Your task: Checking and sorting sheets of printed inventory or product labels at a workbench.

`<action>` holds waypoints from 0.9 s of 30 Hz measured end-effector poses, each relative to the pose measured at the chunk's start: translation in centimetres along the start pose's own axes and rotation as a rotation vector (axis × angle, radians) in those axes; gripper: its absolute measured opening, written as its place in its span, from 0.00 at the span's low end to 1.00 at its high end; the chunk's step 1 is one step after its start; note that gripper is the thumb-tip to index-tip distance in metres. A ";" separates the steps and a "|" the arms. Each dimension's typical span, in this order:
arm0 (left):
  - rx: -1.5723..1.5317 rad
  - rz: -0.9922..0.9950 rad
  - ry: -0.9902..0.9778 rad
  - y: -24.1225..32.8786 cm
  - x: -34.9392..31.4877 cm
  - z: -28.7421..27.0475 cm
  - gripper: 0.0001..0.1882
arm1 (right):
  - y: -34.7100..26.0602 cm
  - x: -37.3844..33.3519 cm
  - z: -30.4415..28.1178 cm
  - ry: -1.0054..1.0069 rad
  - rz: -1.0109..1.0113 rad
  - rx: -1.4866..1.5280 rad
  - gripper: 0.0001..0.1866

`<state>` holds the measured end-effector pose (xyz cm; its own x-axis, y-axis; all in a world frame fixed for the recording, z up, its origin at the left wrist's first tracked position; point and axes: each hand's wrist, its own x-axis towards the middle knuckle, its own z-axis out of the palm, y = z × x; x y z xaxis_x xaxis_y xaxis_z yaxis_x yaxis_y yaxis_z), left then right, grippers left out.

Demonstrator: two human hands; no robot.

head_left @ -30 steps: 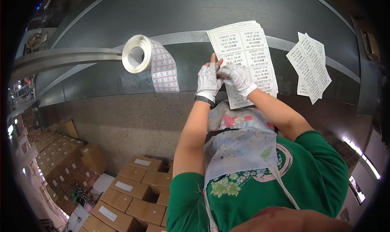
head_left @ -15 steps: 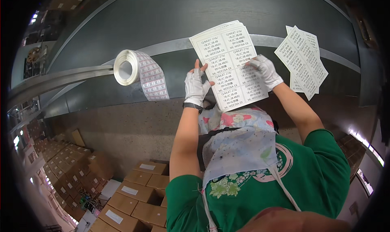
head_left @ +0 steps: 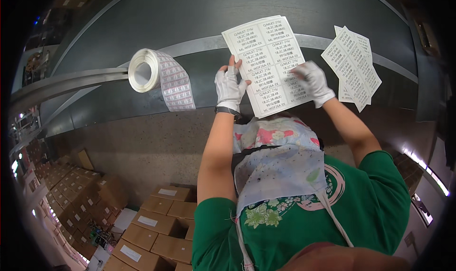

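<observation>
We took the dark bench (head_left: 190, 14) as the largest item; it spanned the upper view and, in our judgement, served to bear the sheets within easy reach. We noted brown cartons (head_left: 161, 204) at the lower left, below bench level and closely grouped, an arrangement that probably saved floor space.

We located the stack of printed sheets (head_left: 268, 57) directly before the person. It lay slightly tilted across the pale metal strip (head_left: 199, 44) of the bench, its near end reaching past the front edge toward the apron (head_left: 280, 169). We judged this position central so that both hands could meet it from opposite sides. The edges at its far end stood slightly out of line, which showed more than one sheet.

We found the loose sheets (head_left: 354, 62) to the right, overlapping at differing angles and well apart from the stack, apparently to keep the two groups distinct. The roll of labels (head_left: 154, 64) stood at the left, its free strip (head_left: 175, 86) trailing toward the front edge.

We observed the right hand (head_left: 313, 83) over the stack's right side, its fingers curled and blurred; we could not tell whether they pinched a sheet. The left hand (head_left: 229, 88) met the left edge, its fingers (head_left: 232, 60) partly spread and the thumb (head_left: 247, 82) apart from them, likely to steady the stack; we saw no closed grip.
</observation>
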<state>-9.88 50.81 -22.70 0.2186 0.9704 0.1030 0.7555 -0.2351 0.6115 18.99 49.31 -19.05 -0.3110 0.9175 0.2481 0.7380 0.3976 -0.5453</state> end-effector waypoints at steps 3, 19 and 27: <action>-0.064 0.029 -0.010 0.5 -1.3 0.0 0.54 | -3.7 0.2 4.0 -0.028 -0.055 0.091 0.14; -0.071 -0.049 -0.105 1.7 -4.2 0.5 0.58 | 1.6 -1.8 2.1 -0.152 -0.101 -0.059 0.19; -0.036 -0.132 -0.150 2.2 -4.0 0.2 0.56 | 5.2 -3.6 -5.1 -0.141 -0.041 -0.126 0.20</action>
<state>-8.97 46.37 -21.87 0.2103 0.9729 -0.0963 0.7619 -0.1014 0.6397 27.05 48.06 -18.68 -0.4168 0.8967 0.1487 0.7894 0.4383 -0.4299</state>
